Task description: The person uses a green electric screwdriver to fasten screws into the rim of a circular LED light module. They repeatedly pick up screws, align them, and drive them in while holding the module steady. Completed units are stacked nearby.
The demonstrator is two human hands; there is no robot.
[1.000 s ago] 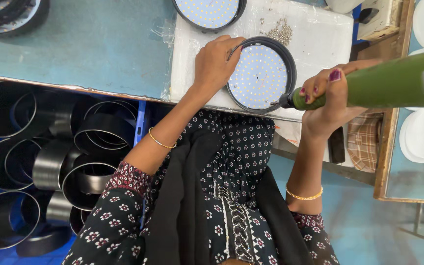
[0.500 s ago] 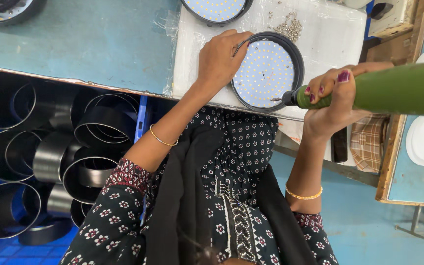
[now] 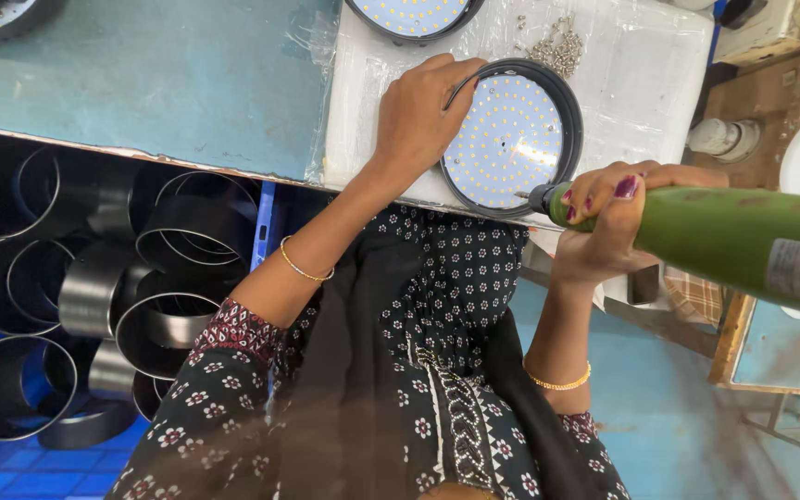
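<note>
Blue counter (image 3: 141, 83), near edge: left hand (image 3: 418, 116) pressed flat on black round LED light (image 3: 511, 139); right hand (image 3: 608, 218) gripping green electric screwdriver (image 3: 733, 236), tip at the light's near rim.

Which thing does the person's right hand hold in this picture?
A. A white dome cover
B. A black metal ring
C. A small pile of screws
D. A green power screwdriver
D: the right hand wraps around the green power screwdriver, whose tip touches the round light panel.
</note>
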